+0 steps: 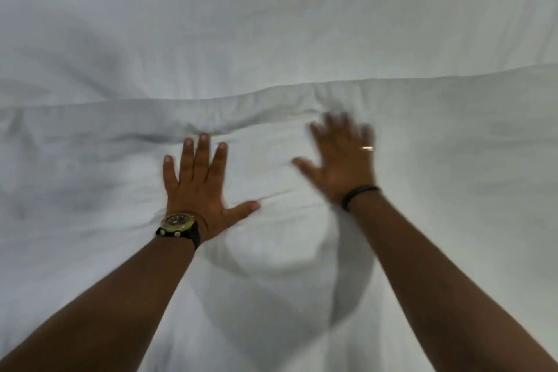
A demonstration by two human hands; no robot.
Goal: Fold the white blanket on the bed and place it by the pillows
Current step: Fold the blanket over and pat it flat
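Left hand (197,190) flat and right hand (341,160) blurred, both open-palmed and gripping nothing, smooth the white blanket (422,175) across the bed (271,24); gathering an edge likely comes next.

Both arms reach forward — the left hand (199,187) lies flat, fingers spread; the right hand (341,160) is open too, blurred.
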